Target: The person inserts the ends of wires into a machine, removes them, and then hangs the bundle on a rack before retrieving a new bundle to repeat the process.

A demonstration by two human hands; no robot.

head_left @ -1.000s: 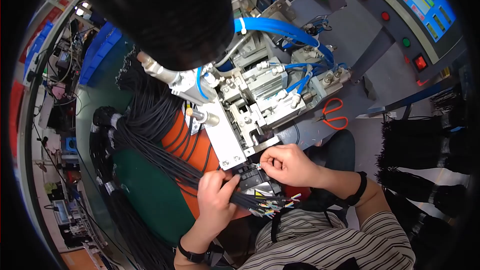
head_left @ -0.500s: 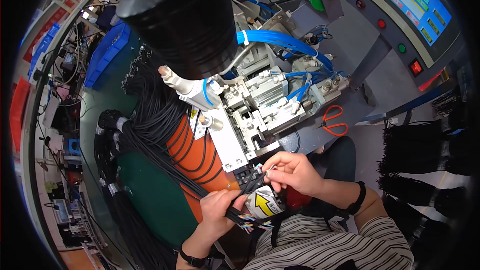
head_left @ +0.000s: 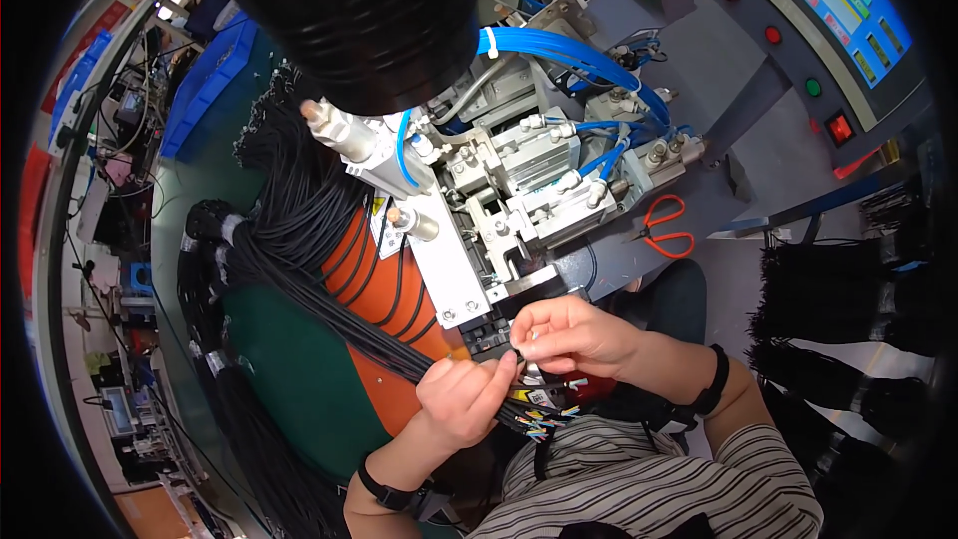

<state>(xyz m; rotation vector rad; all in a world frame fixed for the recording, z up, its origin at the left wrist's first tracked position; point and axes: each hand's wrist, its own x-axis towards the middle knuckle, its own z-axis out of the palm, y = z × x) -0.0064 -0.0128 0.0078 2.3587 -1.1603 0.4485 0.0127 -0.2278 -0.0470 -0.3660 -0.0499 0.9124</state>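
Note:
My left hand point(head_left: 464, 401) is closed round a bundle of black cables point(head_left: 389, 347). Their coloured wire ends point(head_left: 544, 423) fan out below its fingers. My right hand point(head_left: 579, 341) is closed in a pinch right beside the left thumb, on what looks like a single cable end; the fingertips hide most of it. Just in front of both hands sits a black fixture point(head_left: 487, 335) at the near end of the machine's white metal plate point(head_left: 446, 269). Under the hands, a white label with a yellow arrow point(head_left: 539, 396) is mostly covered.
The machine carries metal cylinders and blue air hoses point(head_left: 569, 52). A black duct point(head_left: 349, 20) hangs over it. Red-handled scissors point(head_left: 667, 228) lie to the right, below a control screen point(head_left: 833, 10). More black cables point(head_left: 299, 160) cover the orange and green surface at left.
My left hand has moved right and its thumb now meets my right fingertips. The coloured wire ends have shifted right and cover more of the arrow label. The whole view has shifted slightly.

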